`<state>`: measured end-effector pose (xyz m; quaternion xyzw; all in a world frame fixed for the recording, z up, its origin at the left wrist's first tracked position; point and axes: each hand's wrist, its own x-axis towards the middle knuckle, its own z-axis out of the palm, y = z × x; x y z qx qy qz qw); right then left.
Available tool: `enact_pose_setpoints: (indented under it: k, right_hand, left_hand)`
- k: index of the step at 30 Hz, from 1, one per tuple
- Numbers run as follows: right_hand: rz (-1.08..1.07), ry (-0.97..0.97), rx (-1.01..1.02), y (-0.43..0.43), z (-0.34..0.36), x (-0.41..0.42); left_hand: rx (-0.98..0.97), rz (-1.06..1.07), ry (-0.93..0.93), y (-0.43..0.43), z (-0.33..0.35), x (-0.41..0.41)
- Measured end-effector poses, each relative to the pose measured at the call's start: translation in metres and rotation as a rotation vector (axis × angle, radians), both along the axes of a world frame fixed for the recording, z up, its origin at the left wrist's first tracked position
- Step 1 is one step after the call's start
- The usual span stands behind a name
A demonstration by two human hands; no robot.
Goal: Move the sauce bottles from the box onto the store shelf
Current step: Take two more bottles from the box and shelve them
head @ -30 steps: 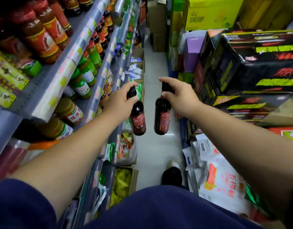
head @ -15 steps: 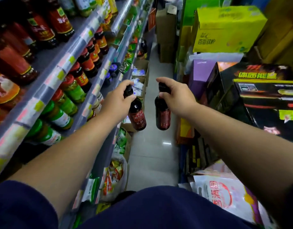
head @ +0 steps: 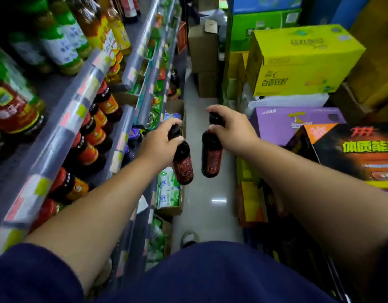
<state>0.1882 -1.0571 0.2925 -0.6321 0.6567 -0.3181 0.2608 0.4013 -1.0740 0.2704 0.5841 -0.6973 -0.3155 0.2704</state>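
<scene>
Two sauce bottles hang over the aisle just off the front edge of the store shelf [head: 79, 110], and neither stands on it yet. Our left hand [head: 160, 141] is the nearer to the shelf. Its fingers and thumb are curled round the neck and black cap of the left bottle [head: 183, 162], which tilts with its base swung away from the shelf and its red label towards us. Our right hand [head: 232, 130], a little farther out from the shelf, grips the right bottle [head: 211, 156] the same way, fingers closed over neck and cap. That bottle hangs close to upright. The bottles are near each other but apart, with pale floor [head: 206, 193] showing between them.

On the shelf, beside our left forearm, red-capped bottles [head: 88, 149] with orange labels stand in a row behind the price strip. Green-labelled bottles [head: 57, 40] stand on the level above. Across the aisle from the shelf, cartons are stacked: a yellow carton [head: 298, 62] on top, a purple carton [head: 287, 123] below it and a black carton [head: 352, 154] nearest us. We cannot tell which of them is the task's box.
</scene>
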Motion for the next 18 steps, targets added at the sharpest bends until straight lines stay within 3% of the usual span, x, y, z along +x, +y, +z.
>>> enact_pose_setpoints:
  k: [9, 18]
  right_hand:
    - [-0.075, -0.032, -0.013, -0.151, 0.007, -0.022]
    - [0.034, 0.008, 0.025, -0.318, 0.006, -0.064]
  left_hand:
    - [-0.062, -0.051, -0.015, -0.170, 0.017, -0.021]
    - [-0.040, 0.007, -0.025, -0.324, 0.009, -0.070]
